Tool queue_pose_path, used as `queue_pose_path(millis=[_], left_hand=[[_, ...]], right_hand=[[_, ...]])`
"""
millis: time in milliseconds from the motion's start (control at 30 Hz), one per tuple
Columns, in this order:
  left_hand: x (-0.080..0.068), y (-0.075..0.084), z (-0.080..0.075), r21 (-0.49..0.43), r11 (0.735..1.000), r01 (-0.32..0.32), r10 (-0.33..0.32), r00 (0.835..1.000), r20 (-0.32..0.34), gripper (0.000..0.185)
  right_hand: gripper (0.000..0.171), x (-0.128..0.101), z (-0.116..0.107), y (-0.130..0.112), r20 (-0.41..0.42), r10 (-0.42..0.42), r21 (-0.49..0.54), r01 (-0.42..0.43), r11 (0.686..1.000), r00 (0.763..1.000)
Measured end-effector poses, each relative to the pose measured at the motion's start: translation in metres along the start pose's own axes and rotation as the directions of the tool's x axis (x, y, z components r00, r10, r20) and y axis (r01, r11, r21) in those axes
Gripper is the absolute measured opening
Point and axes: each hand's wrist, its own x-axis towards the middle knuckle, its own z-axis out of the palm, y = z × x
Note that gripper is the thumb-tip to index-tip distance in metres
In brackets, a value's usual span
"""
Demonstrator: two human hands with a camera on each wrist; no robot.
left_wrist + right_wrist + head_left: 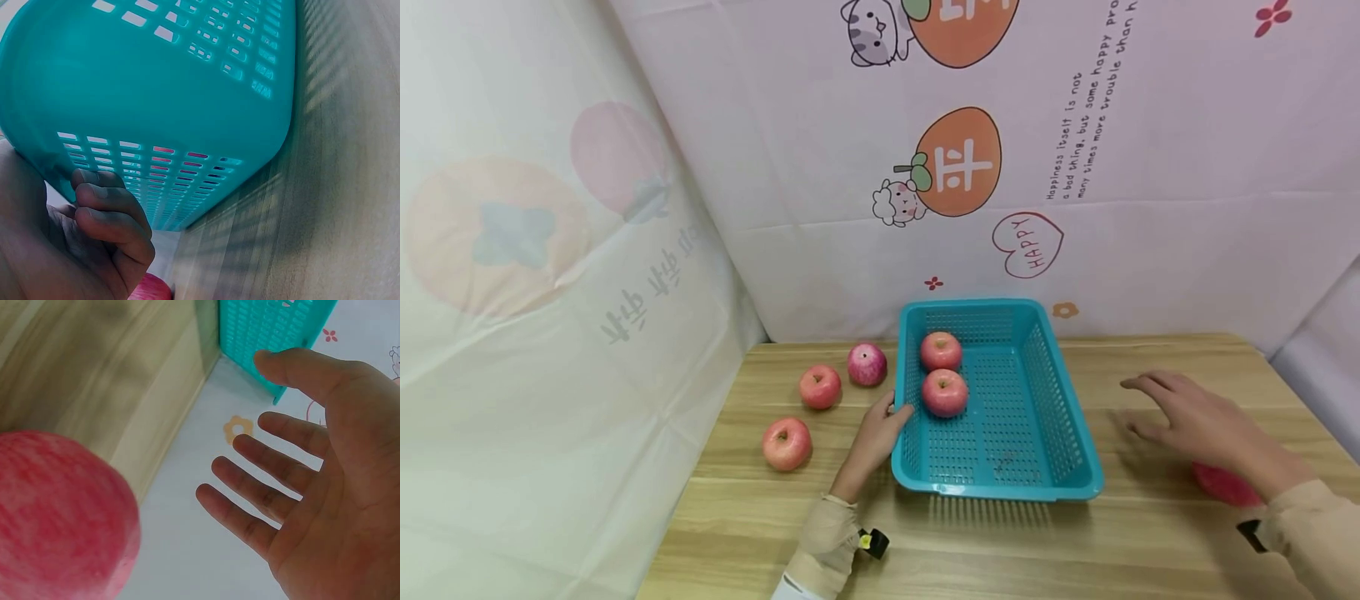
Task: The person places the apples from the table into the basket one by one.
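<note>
A teal plastic basket (1071, 417) with slotted walls stands on the wooden table. Two red apples (945, 393) sit inside it along its left wall. My left hand (874, 437) grips the basket's left rim; in the left wrist view its curled fingers (115, 225) lie against the outer wall. To the right of the basket, my right hand (1202, 421) hovers over the table with fingers spread and nothing in it. Partly hidden beneath the right wrist is a round deep-pink fruit (1225, 485), which looks large in the right wrist view (62, 519).
Left of the basket lie two more apples (787, 443) and a round purple-pink fruit or vegetable (867, 364) with a pale top. A printed white cloth (820, 267) hangs behind the table (730, 517), and another pale cloth hangs at the left.
</note>
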Motion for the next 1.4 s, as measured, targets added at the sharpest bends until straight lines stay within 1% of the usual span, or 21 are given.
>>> queue_pose_path(millis=[133, 300, 400, 533, 733, 900, 1033, 1167, 1267, 1400], left_hand=[[-0.001, 0.0, 0.0, 0.001, 1.0, -0.001, 0.001, 1.0, -0.003, 0.046], [0.0, 0.0, 0.0, -0.005, 1.0, 0.011, -0.012, 1.0, -0.009, 0.045], [0.0, 0.0, 0.0, -0.008, 1.0, 0.004, -0.005, 1.0, -0.008, 0.045], [0.001, -0.001, -0.001, -0.007, 1.0, 0.0, 0.0, 1.0, -0.004, 0.045], [0.0, 0.0, -0.002, -0.018, 1.0, 0.016, -0.016, 1.0, -0.002, 0.045], [0.001, 0.001, -0.002, -0.015, 1.0, 0.003, -0.003, 1.0, -0.004, 0.045], [0.002, -0.001, -0.001, -0.001, 1.0, -0.001, 0.001, 1.0, -0.009, 0.045], [0.002, -0.001, 0.0, -0.001, 1.0, 0.002, -0.002, 1.0, -0.011, 0.045], [0.002, -0.001, 0.0, -0.009, 1.0, 0.002, -0.002, 1.0, -0.007, 0.045], [0.003, -0.002, 0.001, -0.023, 1.0, 0.001, -0.001, 1.0, -0.001, 0.044]], right_hand=[[0.064, -0.005, 0.002, 0.004, 0.001, 0.0, -0.003, 0.0, 1.0, 1.0], [0.061, -0.009, 0.004, 0.009, -0.025, -0.016, -0.008, 0.016, 1.0, 1.0], [0.061, -0.012, 0.005, 0.012, -0.029, -0.02, -0.009, 0.02, 1.0, 0.999], [0.059, -0.015, 0.007, 0.016, -0.037, -0.017, -0.009, 0.016, 1.0, 0.999], [0.058, -0.023, 0.011, 0.021, -0.031, -0.005, -0.001, 0.005, 1.0, 1.0], [0.058, -0.029, 0.015, 0.026, -0.072, -0.014, -0.012, 0.014, 1.0, 0.997], [0.058, -0.033, 0.019, 0.031, -0.072, -0.005, -0.016, 0.003, 1.0, 0.997], [0.057, -0.038, 0.022, 0.035, -0.091, 0.018, -0.014, -0.019, 1.0, 0.996], [0.057, -0.042, 0.024, 0.038, -0.113, 0.02, -0.012, -0.022, 1.0, 0.993], [0.059, -0.047, 0.024, 0.042, -0.117, 0.01, -0.012, -0.012, 1.0, 0.993]])
